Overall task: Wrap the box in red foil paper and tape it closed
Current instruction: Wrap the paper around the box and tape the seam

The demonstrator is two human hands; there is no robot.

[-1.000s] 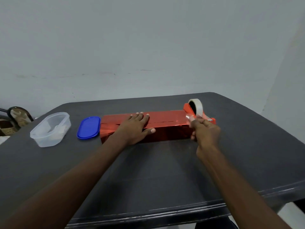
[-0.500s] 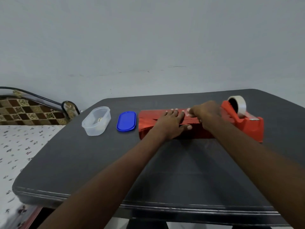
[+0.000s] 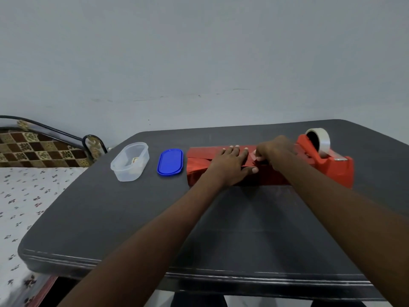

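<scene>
The left hand [image 3: 231, 165] lies flat with fingers straight, pressing the top of the red foil-wrapped box [image 3: 199, 167] at the far middle of the desk [image 3: 132, 218]. The right hand [image 3: 275, 151], fingers curled, seems to pinch a strip of tape [image 3: 254, 156] against the foil. Both forearms reach forward. A small label inside the clear container [image 3: 129, 161] is unreadable.
</scene>
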